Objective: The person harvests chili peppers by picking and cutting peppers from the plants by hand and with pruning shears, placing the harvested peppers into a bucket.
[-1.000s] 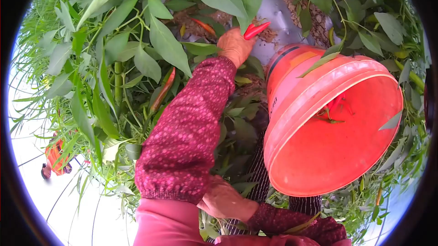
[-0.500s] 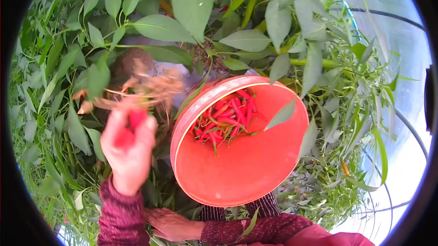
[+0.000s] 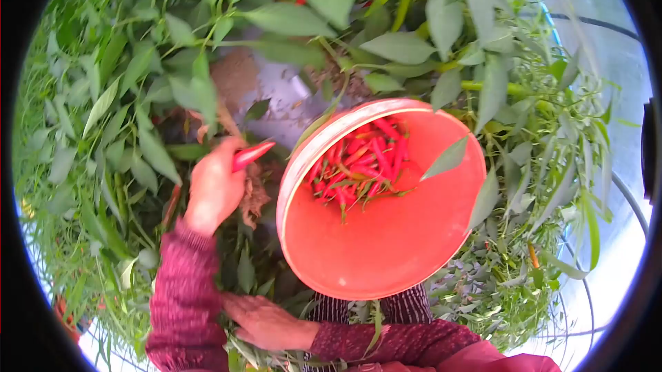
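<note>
My left hand (image 3: 215, 189) is closed round a red chili pepper (image 3: 252, 156), whose pointed end sticks out to the right. Dry brown leaves (image 3: 254, 199) hang right beside that hand. To its right, a red bucket (image 3: 386, 255) tilts with its mouth towards me, above my striped trouser legs. Inside lies a heap of red chili peppers (image 3: 362, 162) with some green stems. Below the bucket, my right hand (image 3: 270, 322) reaches across to the left, fingers stretched out flat low among the leaves. Its fingertips come close to my left sleeve.
Leafy pepper plants (image 3: 103, 131) crowd both sides and the top. A green leaf (image 3: 447, 158) overlaps the bucket's mouth. Grey ground sheeting (image 3: 283, 89) shows behind the bucket. A dark hose (image 3: 629, 199) and clear plastic sheeting (image 3: 600, 89) are at the right.
My left hand has moved up and to the right, and the chili pepper's tip now shows clearly. The brown dry stalks above it have dropped back. My right hand stays low.
</note>
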Tool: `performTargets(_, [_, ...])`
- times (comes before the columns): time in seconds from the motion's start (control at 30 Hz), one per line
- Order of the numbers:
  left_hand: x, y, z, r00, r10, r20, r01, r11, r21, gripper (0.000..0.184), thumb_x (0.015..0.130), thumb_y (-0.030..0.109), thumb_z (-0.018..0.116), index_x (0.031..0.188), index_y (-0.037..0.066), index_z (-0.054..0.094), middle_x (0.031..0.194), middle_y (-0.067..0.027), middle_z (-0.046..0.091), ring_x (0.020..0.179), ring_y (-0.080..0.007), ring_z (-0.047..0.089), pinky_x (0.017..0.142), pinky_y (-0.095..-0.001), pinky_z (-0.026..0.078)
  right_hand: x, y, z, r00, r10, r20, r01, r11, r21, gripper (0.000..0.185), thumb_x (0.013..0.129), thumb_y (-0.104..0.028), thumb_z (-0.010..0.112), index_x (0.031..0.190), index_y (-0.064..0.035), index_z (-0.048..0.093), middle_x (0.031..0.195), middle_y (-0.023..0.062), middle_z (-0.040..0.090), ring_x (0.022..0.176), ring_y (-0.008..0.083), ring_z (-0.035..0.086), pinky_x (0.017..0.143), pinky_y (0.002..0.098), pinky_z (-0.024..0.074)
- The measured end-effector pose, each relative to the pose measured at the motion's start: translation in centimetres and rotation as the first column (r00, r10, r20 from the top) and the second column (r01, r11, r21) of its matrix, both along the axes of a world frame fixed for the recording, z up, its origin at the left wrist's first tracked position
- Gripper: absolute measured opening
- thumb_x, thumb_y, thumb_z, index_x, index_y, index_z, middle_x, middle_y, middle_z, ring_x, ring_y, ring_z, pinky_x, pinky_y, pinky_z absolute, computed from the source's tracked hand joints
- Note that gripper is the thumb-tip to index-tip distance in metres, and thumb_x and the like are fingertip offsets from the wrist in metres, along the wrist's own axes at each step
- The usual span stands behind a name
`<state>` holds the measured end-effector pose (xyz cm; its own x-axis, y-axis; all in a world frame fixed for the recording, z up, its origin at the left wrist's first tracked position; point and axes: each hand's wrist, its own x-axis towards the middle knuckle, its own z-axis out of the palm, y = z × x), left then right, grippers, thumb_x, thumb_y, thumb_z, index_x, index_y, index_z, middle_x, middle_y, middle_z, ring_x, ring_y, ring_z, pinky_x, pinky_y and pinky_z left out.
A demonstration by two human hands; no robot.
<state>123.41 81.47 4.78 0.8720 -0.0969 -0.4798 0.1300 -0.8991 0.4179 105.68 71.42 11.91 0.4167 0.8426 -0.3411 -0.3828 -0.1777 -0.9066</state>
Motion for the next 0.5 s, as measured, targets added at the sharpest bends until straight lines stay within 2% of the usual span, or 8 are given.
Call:
performTargets(0.03, [-0.3, 0.6, -1.4, 0.999, 0.033, -0.037, -0.033, 0.999, 0.01, 0.03, 0.075, -0.001, 0.057, 0.105, 0.004, 0.057, 0.085, -0.0228, 0.06, 0.081, -0.0356, 0.061, 0.071, -0.0363, 0.048, -0.3, 0.0, 0.0, 1.0, 0.011, -0.009, -0.011, 1.0, 0.024, 0.068, 0.081, -0.016, 0.057, 0.136, 0.0052, 0.025, 0.14, 0.0234, 0.031, 0.127, 0.0354, 0.036, 0.104, 0.043, 0.0305])
performTargets(0.1, [-0.7, 2.7, -3.8, 0.923, 0.341, -0.181, -0.385, 0.781, -0.491, 0.026, 0.078, 0.006, 0.059, 0.104, 0.005, 0.058, 0.082, -0.0239, 0.06, 0.08, -0.0372, 0.06, 0.071, -0.0397, 0.048, -0.5, 0.2, -0.5, 0.996, -0.075, 0.037, 0.077, 0.997, -0.027, 0.07, 0.08, -0.013, 0.056, 0.139, 0.0017, 0.022, 0.139, 0.0232, 0.033, 0.126, 0.0345, 0.037, 0.103, 0.0429, 0.0317])
performTargets(0.2, [-0.8, 2.5, -1.7, 0.889, 0.399, -0.226, -0.457, 0.737, -0.498, 0.025, 0.08, 0.012, 0.062, 0.104, 0.006, 0.058, 0.081, -0.0222, 0.061, 0.08, -0.0365, 0.061, 0.07, -0.0405, 0.048, 0.1, -0.1, -0.5, 0.999, -0.045, 0.015, 0.045, 0.998, -0.034, 0.07, 0.08, -0.014, 0.056, 0.14, 0.0002, 0.021, 0.14, 0.0232, 0.03, 0.127, 0.035, 0.035, 0.104, 0.0431, 0.0304])
performTargets(0.23, [-1.2, 2.7, -1.4, 0.886, 0.405, -0.226, -0.463, 0.741, -0.486, 0.025, 0.08, 0.012, 0.062, 0.104, 0.006, 0.058, 0.081, -0.0222, 0.061, 0.08, -0.0365, 0.061, 0.07, -0.0405, 0.048, 0.0, 0.0, -0.3, 0.999, -0.047, 0.013, 0.048, 0.998, -0.05, 0.07, 0.081, -0.015, 0.056, 0.14, -0.0004, 0.022, 0.141, 0.0231, 0.03, 0.127, 0.0352, 0.035, 0.104, 0.0432, 0.0302])
performTargets(0.27, [-1.4, 2.8, -1.2, 0.95, 0.289, -0.118, -0.308, 0.928, -0.21, 0.025, 0.079, 0.013, 0.063, 0.104, 0.007, 0.058, 0.08, -0.021, 0.062, 0.079, -0.036, 0.061, 0.069, -0.0403, 0.049, -0.2, 0.2, -0.5, 0.999, -0.05, 0.022, 0.051, 0.997, -0.056, 0.07, 0.081, -0.016, 0.056, 0.14, -0.0011, 0.022, 0.141, 0.0224, 0.03, 0.127, 0.0351, 0.036, 0.104, 0.0431, 0.0305])
performTargets(0.33, [-1.4, 2.8, -0.6, 0.994, 0.036, -0.107, -0.007, 0.965, 0.262, 0.024, 0.078, 0.017, 0.066, 0.1, 0.009, 0.059, 0.08, -0.02, 0.063, 0.076, -0.037, 0.061, 0.067, -0.0415, 0.049, -0.4, 0.2, -0.7, 0.998, -0.055, 0.025, 0.056, 0.997, -0.045, 0.069, 0.081, -0.016, 0.056, 0.14, -0.0012, 0.022, 0.141, 0.0222, 0.03, 0.127, 0.0351, 0.036, 0.104, 0.0431, 0.0308])
performTargets(0.43, [-1.7, 5.0, -0.9, 0.989, -0.006, -0.145, 0.037, 0.977, 0.21, 0.018, 0.078, 0.019, 0.065, 0.092, 0.008, 0.061, 0.077, -0.0206, 0.062, 0.075, -0.0388, 0.06, 0.066, -0.0447, 0.049, -0.6, 0.1, -0.8, 0.997, -0.073, 0.023, 0.074, 0.997, -0.028, 0.068, 0.082, -0.017, 0.057, 0.139, -0.0011, 0.024, 0.14, 0.0217, 0.031, 0.126, 0.0349, 0.036, 0.103, 0.0431, 0.0313])
performTargets(0.5, [-1.8, 5.3, -0.4, 0.996, 0.006, -0.091, 0.01, 0.984, 0.181, 0.017, 0.079, 0.02, 0.065, 0.086, 0.006, 0.062, 0.069, -0.0156, 0.062, 0.064, -0.0303, 0.063, 0.059, -0.0406, 0.05, -0.4, 0.1, -0.8, 0.996, -0.085, 0.019, 0.085, 0.996, -0.012, 0.068, 0.082, -0.018, 0.056, 0.139, -0.0011, 0.024, 0.14, 0.0216, 0.031, 0.126, 0.0348, 0.036, 0.103, 0.0431, 0.0315])
